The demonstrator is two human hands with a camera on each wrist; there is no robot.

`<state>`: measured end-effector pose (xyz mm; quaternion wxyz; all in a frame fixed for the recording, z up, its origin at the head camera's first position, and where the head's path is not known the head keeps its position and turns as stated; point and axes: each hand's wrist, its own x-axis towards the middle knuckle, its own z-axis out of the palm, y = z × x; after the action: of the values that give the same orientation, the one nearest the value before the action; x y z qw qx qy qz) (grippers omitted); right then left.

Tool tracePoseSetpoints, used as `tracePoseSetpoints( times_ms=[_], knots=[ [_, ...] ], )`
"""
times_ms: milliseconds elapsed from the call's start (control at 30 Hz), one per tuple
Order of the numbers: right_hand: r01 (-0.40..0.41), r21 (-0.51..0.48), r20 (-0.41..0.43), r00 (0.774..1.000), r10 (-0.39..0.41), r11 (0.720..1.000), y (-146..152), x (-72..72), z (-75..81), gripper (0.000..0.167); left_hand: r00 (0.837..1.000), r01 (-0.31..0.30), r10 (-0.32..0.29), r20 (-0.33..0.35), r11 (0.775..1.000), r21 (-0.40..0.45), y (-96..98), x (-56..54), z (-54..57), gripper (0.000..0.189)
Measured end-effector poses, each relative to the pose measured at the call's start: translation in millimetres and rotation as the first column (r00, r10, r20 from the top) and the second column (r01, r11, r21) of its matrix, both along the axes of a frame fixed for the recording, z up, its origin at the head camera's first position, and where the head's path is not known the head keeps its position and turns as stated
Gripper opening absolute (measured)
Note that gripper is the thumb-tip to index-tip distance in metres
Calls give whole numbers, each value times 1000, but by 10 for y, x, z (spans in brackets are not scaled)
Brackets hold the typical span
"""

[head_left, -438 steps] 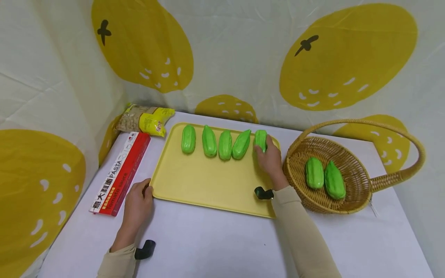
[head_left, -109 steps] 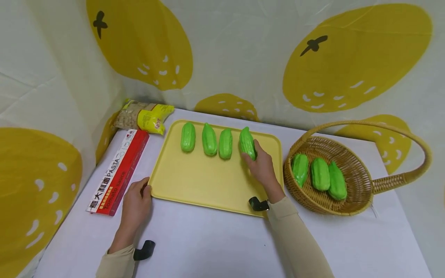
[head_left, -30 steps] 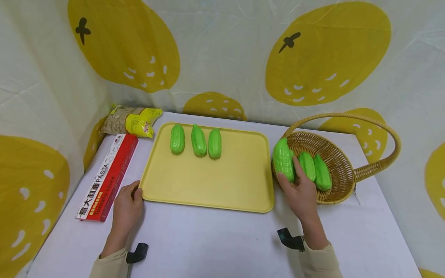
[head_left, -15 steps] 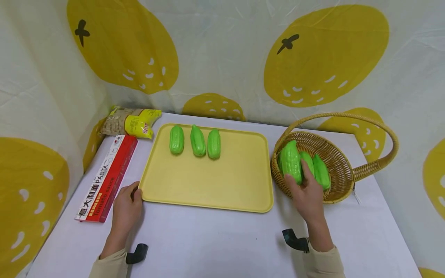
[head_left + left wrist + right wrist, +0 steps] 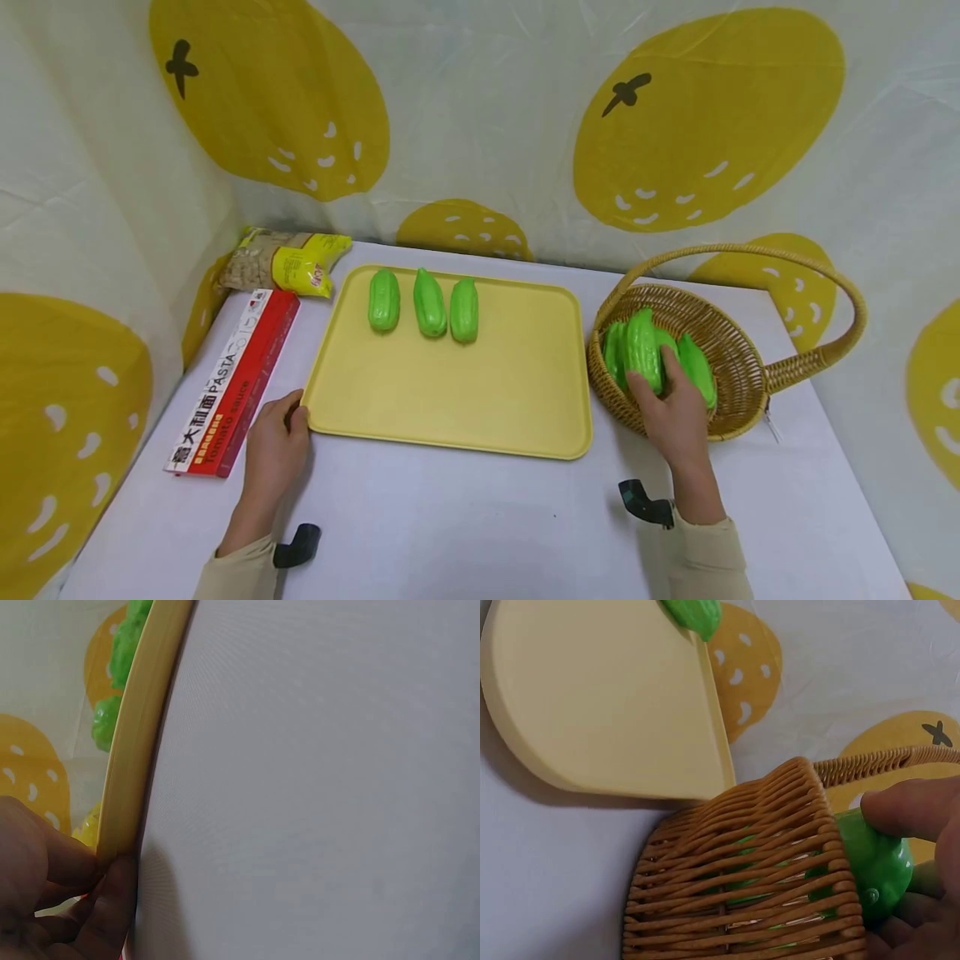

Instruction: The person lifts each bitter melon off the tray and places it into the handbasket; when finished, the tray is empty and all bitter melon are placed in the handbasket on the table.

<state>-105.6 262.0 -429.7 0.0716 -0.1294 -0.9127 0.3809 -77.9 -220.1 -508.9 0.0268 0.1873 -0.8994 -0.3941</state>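
Note:
My right hand holds a bumpy green bitter melon inside the near left part of the wicker basket. Beside it in the basket lie other bitter melons, partly covered by the held one and the hand. In the right wrist view thumb and fingers grip the melon's end just above the basket rim. My left hand pinches the near left corner of the yellow tray between thumb and finger. Three green bitter melons lie in a row along the tray's far left side.
A red and white pasta box lies left of the tray. Behind it is a yellow bag of dry food. The basket's tall handle arches over its right side. A patterned cloth hangs behind the white table.
One bitter melon went from the tray into the basket earlier. Another was then picked up by my right hand, carried right and lowered into the basket. My left hand has stayed at the tray corner.

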Motion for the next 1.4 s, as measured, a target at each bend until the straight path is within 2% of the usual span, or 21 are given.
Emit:
tracePoseSetpoints(
  times_ms=[200,500,933,1133,1400],
  knots=[
    [-12,62,66,998,8,998,57,-39,-14,75,1000,3,-3,-9,1000,-2,0,0,-2,44],
    [-64,112,115,992,51,992,105,-117,-27,76,1000,-1,1,3,1000,-10,9,8,-1,44],
    [-88,144,172,983,62,986,171,-218,-65,78,1000,-5,5,9,1000,-1,14,12,0,45],
    [-83,145,232,972,48,986,196,-264,-70,80,1000,-6,6,9,1000,-2,10,6,-4,45],
    [-75,157,226,973,38,985,228,-299,-93,81,1000,-8,8,18,1000,-2,10,4,-23,45]
  ],
)
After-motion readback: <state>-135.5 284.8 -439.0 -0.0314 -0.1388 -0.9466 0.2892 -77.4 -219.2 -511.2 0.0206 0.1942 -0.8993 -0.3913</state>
